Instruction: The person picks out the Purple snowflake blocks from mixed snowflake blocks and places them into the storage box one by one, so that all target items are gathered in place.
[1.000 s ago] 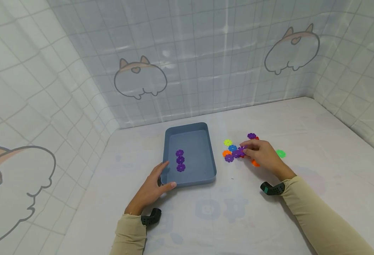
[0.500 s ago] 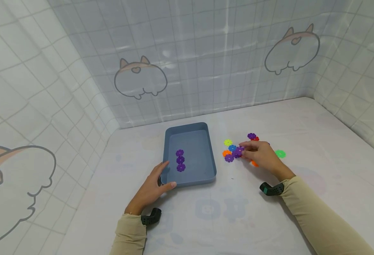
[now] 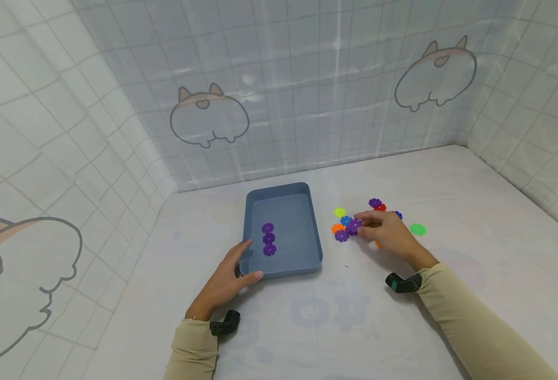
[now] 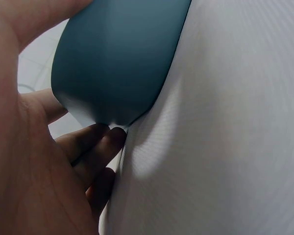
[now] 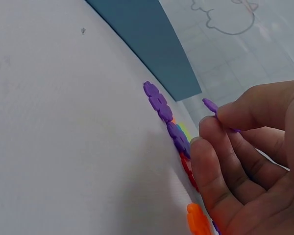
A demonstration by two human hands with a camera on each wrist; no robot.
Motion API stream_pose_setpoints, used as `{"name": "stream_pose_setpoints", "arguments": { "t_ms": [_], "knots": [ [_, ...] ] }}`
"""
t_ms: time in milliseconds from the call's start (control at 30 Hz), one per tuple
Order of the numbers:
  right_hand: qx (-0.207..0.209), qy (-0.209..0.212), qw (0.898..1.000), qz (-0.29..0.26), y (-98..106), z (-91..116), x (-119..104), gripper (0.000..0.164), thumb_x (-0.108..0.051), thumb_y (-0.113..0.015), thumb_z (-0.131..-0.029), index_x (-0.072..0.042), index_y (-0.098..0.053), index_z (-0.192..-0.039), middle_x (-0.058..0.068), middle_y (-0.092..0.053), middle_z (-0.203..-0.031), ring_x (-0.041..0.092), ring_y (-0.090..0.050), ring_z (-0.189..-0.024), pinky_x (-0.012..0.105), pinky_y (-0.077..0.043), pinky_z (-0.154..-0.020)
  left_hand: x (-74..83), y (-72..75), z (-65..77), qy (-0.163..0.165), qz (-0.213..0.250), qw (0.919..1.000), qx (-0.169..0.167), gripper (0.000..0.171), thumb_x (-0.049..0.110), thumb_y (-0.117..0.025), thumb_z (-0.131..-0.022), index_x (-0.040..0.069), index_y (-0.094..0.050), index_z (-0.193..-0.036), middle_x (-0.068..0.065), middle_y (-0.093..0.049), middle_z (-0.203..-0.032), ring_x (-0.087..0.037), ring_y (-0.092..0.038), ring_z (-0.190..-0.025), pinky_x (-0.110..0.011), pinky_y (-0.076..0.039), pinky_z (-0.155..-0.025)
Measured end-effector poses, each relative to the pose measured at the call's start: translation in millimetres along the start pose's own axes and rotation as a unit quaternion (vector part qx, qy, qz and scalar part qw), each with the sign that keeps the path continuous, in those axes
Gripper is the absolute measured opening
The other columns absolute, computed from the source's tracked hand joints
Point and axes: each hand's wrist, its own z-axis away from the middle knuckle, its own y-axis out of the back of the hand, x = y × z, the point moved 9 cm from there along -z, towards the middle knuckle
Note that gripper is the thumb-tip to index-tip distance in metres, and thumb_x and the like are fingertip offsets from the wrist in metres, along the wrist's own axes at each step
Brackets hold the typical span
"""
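Observation:
My left hand (image 3: 224, 282) grips the near-left corner of a blue-grey tray (image 3: 294, 214), thumb at the near wall and fingers along the left side. In the left wrist view its fingers bend around the tray's corner. Three purple snowflake discs (image 3: 268, 238) lie in a column inside the tray. My right hand (image 3: 388, 235) pinches a purple snowflake disc (image 5: 210, 105) between thumb and fingertips, just above the scattered discs. Beneath and beside it are more purple discs (image 3: 341, 236), an orange disc (image 3: 338, 228), a blue disc (image 3: 346, 220) and a yellow disc (image 3: 339, 212).
Beyond the right hand lie a purple disc (image 3: 375, 202), a red disc (image 3: 381, 207) and a dark blue disc (image 3: 397, 215). A green disc (image 3: 418, 229) sits farther right. White tiled-pattern sheeting (image 3: 298, 105) rises behind and on both sides of the white tabletop (image 3: 307, 343).
My right hand has shifted slightly left with the purple snowflake disc in its fingertips, uncovering the dark blue disc behind it. The left hand and tray have stayed put.

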Motion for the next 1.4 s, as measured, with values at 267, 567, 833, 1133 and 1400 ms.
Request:
{"name": "stream_pose_setpoints", "arguments": {
  "t_ms": [267,567,833,1133,1400],
  "knots": [
    [0.001,-0.001,1.0,-0.004,-5.1,-0.7,-3.9,0.041,-0.016,-0.071,-0.094,-0.009,-0.065,-0.134,0.01,-0.066,-0.111,0.027,-0.061,-0.1,0.033,-0.053,-0.08,-0.1,-0.7,0.5,0.003,-0.001,1.0,0.0,0.089,0.055,-0.069,-0.09,0.026,-0.024,-0.161,-0.009,-0.015,-0.166,-0.035,-0.017,-0.15,-0.065,-0.02,-0.114],
    [-0.001,0.018,1.0,0.004,-8.4,-4.1,-9.8,0.039,-0.017,-0.072,-0.094,-0.01,-0.066,-0.131,0.008,-0.068,-0.11,0.024,-0.063,-0.101,0.041,-0.051,-0.09,-0.8,-1.5,-0.1,0.005,0.002,1.0,-0.001,0.089,0.054,-0.069,-0.09,0.024,-0.024,-0.161,-0.009,-0.016,-0.166,-0.035,-0.017,-0.15,-0.064,-0.02,-0.115],
    [-0.002,0.003,1.0,-0.01,-11.0,-10.1,-16.0,0.04,-0.021,-0.074,-0.092,-0.013,-0.067,-0.13,0.007,-0.068,-0.109,0.023,-0.063,-0.098,0.039,-0.051,-0.088,0.5,-1.9,-0.3,0.007,-0.002,1.0,-0.003,0.089,0.054,-0.069,-0.09,0.024,-0.024,-0.161,-0.01,-0.016,-0.166,-0.035,-0.017,-0.15,-0.064,-0.02,-0.115],
    [-0.037,0.006,0.997,-0.074,-32.4,-23.2,-27.6,0.04,-0.019,-0.074,-0.093,-0.006,-0.066,-0.13,0.013,-0.068,-0.105,0.026,-0.069,-0.09,0.037,-0.057,-0.085,0.4,-1.9,-0.5,0.005,0.0,1.0,-0.007,0.089,0.053,-0.069,-0.091,0.024,-0.024,-0.161,-0.01,-0.015,-0.166,-0.035,-0.016,-0.15,-0.063,-0.019,-0.115],
    [-0.04,0.025,0.996,-0.072,-37.9,-33.0,-41.1,0.037,-0.021,-0.072,-0.095,-0.009,-0.067,-0.129,0.012,-0.067,-0.106,0.026,-0.066,-0.093,0.042,-0.055,-0.086,0.2,-0.8,-1.2,0.007,-0.002,1.0,-0.004,0.089,0.054,-0.069,-0.09,0.024,-0.024,-0.161,-0.009,-0.016,-0.166,-0.035,-0.017,-0.15,-0.064,-0.02,-0.115]
  ]
}}
